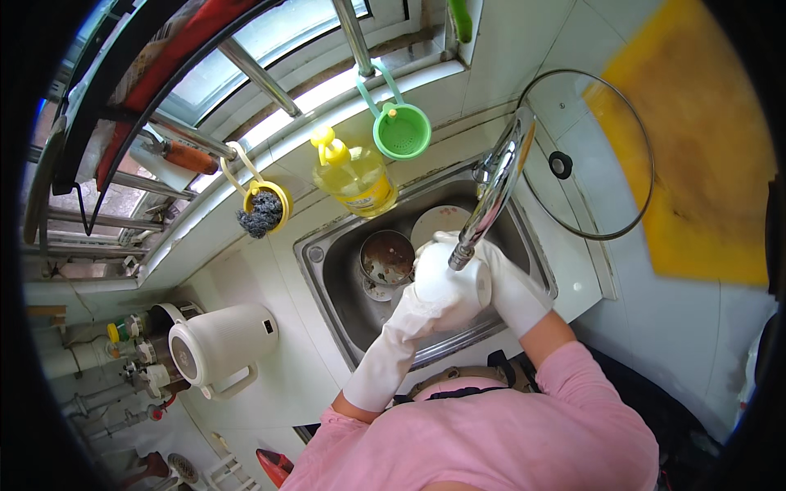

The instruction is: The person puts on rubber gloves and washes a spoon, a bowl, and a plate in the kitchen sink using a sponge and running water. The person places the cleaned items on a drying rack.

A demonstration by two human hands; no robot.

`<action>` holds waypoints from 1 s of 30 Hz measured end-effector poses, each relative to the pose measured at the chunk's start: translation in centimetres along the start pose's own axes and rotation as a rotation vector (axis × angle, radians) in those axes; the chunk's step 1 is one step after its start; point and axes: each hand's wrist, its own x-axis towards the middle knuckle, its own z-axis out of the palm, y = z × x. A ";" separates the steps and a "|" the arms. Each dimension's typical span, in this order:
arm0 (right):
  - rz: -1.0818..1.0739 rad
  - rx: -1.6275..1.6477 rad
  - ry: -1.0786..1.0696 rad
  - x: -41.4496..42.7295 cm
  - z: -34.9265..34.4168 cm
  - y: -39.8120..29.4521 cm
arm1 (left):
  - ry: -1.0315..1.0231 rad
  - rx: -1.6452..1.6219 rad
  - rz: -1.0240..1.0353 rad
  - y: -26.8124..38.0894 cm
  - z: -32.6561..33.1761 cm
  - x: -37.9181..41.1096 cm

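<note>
Both my hands wear long white rubber gloves and meet over the stainless steel sink (pixel 344 334). My left hand (pixel 430 314) is wrapped around the near side of a white bowl or cup (pixel 451 279). On its far right side, my right hand (pixel 496 261) grips the same vessel. The chrome faucet (pixel 491 202) comes down right over it and partly covers it; I cannot tell whether water runs. Beyond my hands in the basin lie a food-stained metal pot (pixel 387 256), a floral plate (pixel 441 220) and a small patterned dish (pixel 376 291).
A yellow dish soap bottle (pixel 357 181) stands behind the sink. From the window bars hang a green strainer cup (pixel 402 131) and a yellow holder (pixel 279 205) with a steel wool scourer (pixel 261 215). A white electric kettle (pixel 227 344) stands left; a glass lid (pixel 589 166) leans right.
</note>
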 end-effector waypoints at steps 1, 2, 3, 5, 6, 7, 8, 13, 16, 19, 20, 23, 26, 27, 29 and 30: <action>-0.079 0.003 0.062 0.7 -1.8 2.6 | -0.016 -0.034 -0.029 -0.5 1.3 1.9; -0.161 0.008 0.124 1.1 -3.1 5.0 | -0.044 -0.053 -0.080 -0.7 2.5 3.8; -0.240 0.009 0.180 1.5 -3.6 6.8 | -0.071 -0.054 -0.159 -0.8 3.5 5.4; -0.200 0.555 0.542 0.1 1.7 6.8 | -0.117 -0.015 -0.342 -1.0 4.2 7.5; -0.194 0.585 0.652 0.0 1.8 7.6 | -0.148 0.026 -0.376 -0.5 4.4 8.2; -0.181 0.616 0.762 0.0 3.0 7.3 | -0.178 0.066 -0.365 -0.5 4.6 8.6; -0.151 0.571 0.796 -0.7 3.9 6.7 | -0.213 0.119 -0.308 -0.5 4.8 8.9; -0.269 0.330 0.525 -3.6 2.8 6.8 | -0.488 0.420 -0.109 1.1 4.2 9.9; -0.264 0.237 0.479 -4.5 5.1 6.2 | -0.480 -0.057 -0.909 2.8 2.9 10.2; -0.459 -0.218 0.462 -4.7 5.2 7.0 | -0.471 0.141 -0.807 4.8 0.8 9.6; -0.296 -0.396 0.589 -4.7 5.1 6.8 | -0.536 0.380 -0.409 2.4 1.5 9.3; 0.222 -0.920 0.930 -4.3 5.4 4.4 | -0.551 0.701 0.233 -3.1 2.4 8.9; 0.103 -0.815 1.036 -6.2 11.1 1.4 | -0.015 0.302 0.020 -2.6 0.6 9.2; 0.103 -0.793 1.065 -6.2 12.3 0.9 | 0.424 0.142 0.136 -6.2 1.7 7.1; 0.133 -0.984 1.109 -5.2 10.8 1.4 | 0.268 -0.597 -0.328 -9.5 4.1 6.3; 0.109 -1.185 1.118 -4.5 9.1 2.4 | 0.275 -1.112 -0.480 -12.4 5.7 5.9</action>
